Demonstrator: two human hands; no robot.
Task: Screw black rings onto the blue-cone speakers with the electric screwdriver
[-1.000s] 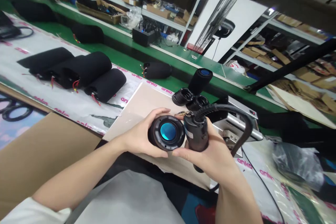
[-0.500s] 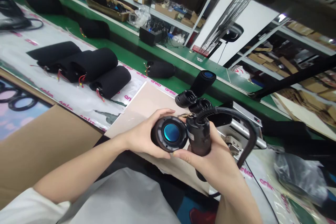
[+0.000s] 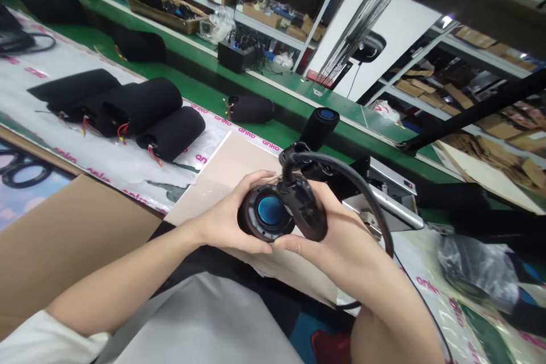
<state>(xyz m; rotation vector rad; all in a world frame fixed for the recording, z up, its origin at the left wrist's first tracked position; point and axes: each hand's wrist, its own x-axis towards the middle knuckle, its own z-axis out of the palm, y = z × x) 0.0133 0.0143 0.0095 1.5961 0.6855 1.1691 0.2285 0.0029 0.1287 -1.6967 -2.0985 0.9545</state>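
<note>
One blue-ended speaker (image 3: 271, 211), above the beige board (image 3: 224, 173): we clamp our left hand (image 3: 226, 222) round it. One corded tool (image 3: 307, 210), beside the speaker: our right hand (image 3: 341, 233) grips it.

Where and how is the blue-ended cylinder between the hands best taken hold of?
Probably by the round side wall of the blue-ended cylinder, from the left, as the left hand holds it. Its blue end faces the camera, best left uncovered, while the black corded tool in the right hand crowds its right side.
</note>
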